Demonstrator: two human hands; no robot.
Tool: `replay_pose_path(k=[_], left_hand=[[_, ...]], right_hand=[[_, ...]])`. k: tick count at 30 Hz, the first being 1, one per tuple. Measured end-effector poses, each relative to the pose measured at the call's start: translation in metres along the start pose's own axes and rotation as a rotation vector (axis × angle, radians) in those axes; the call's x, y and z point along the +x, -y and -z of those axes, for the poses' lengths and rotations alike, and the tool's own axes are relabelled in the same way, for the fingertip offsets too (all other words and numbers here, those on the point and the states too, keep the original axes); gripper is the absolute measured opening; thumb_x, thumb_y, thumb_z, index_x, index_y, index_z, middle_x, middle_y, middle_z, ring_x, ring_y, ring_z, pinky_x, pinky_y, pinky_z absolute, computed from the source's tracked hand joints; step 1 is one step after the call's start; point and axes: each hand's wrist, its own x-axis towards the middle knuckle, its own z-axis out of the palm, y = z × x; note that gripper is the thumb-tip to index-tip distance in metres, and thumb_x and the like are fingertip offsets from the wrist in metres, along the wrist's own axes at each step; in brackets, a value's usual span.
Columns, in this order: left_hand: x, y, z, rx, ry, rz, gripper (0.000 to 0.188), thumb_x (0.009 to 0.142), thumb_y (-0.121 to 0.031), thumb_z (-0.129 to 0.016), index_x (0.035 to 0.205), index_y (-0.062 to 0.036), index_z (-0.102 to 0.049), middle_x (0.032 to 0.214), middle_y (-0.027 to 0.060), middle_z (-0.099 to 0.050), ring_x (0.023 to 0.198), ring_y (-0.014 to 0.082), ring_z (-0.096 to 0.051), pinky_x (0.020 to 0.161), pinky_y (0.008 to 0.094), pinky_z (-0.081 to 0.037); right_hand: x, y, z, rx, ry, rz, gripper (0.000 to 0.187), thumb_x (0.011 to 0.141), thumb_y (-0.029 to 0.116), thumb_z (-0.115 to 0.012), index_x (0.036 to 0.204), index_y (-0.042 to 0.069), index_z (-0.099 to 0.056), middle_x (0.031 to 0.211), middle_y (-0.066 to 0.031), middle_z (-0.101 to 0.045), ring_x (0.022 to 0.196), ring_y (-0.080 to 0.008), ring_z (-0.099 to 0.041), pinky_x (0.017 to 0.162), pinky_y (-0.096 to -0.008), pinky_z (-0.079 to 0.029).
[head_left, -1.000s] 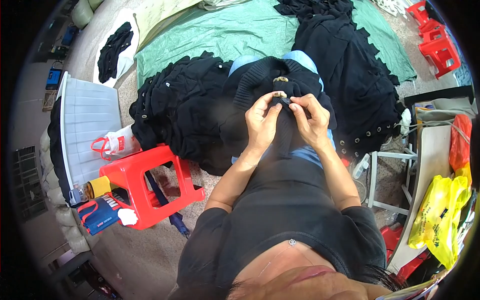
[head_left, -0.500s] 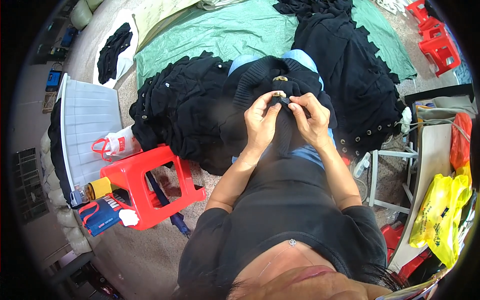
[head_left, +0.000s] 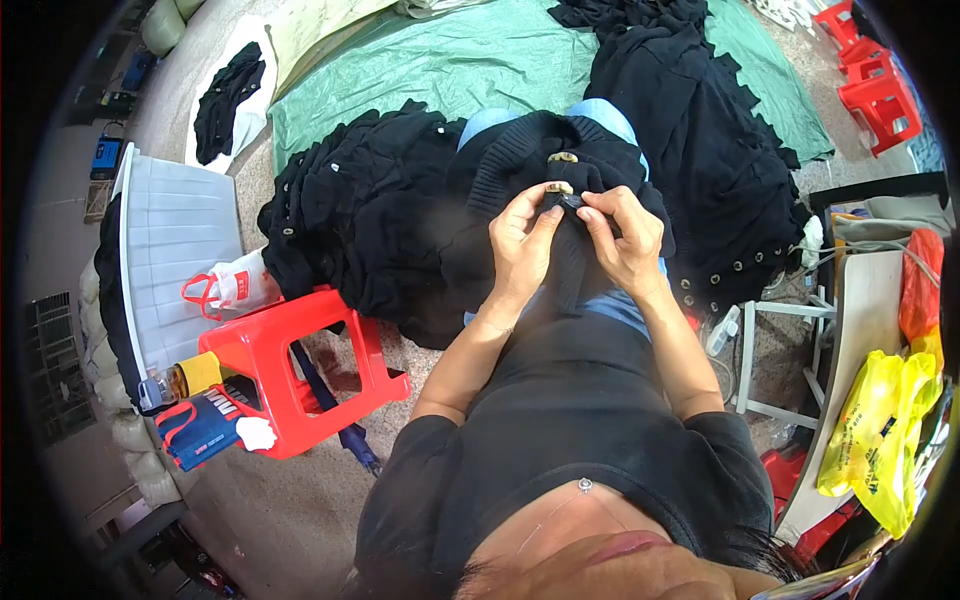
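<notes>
A black knitted cardigan with a ribbed edge lies over my lap. On its front band are brown-gold buttons; one button sits just beyond my fingers, and a second button is right at my left fingertips. My left hand pinches the band beside that second button. Close by on the right, my right hand has thumb and forefinger closed on the same band. A small bit of dark fabric is bunched between the fingertips of both hands; its details are too small to make out.
Piles of black garments lie to the left and right on a green sheet. At left stand a red plastic stool and a pale plastic bin. A yellow bag hangs at right near a white metal frame.
My right hand has shifted very slightly to the right, while its fingers stay closed by the band. The left hand and the cardigan look nearly unchanged.
</notes>
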Motion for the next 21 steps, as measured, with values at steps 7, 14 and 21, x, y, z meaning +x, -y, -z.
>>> replay_pose_path(k=[7,14,21], left_hand=[[0.000,-0.002,-0.003,0.116,-0.013,-0.077,0.025,0.091,0.005,-0.059,0.115,0.0068,-0.063,0.107,0.0081,-0.068,0.097,0.0115,-0.062,0.088,0.0245,-0.049],[-0.002,0.001,-0.003,0.138,-0.036,-0.091,0.025,0.091,0.006,-0.060,0.115,0.0065,-0.063,0.107,0.0075,-0.068,0.098,0.0111,-0.062,0.088,0.0242,-0.049],[-0.001,0.000,-0.003,0.101,-0.029,-0.059,0.025,0.090,0.006,-0.060,0.115,0.0054,-0.063,0.107,0.0066,-0.067,0.098,0.0104,-0.061,0.090,0.0232,-0.047]], right_hand=[[-0.004,0.001,-0.007,0.054,-0.032,-0.072,0.014,0.080,0.002,-0.074,0.091,-0.002,-0.066,0.080,-0.0107,-0.066,0.065,-0.0202,-0.066,0.057,-0.0272,-0.051],[-0.010,-0.002,-0.011,0.075,-0.019,-0.112,0.008,0.086,-0.001,-0.069,0.092,-0.003,-0.064,0.081,-0.0078,-0.066,0.066,-0.0113,-0.062,0.057,-0.0222,-0.047],[-0.005,-0.011,-0.004,1.147,-0.198,-0.773,0.021,0.100,0.023,-0.055,0.109,0.004,-0.061,0.073,0.0023,-0.055,0.047,-0.0002,-0.032,0.042,-0.0167,-0.024]])
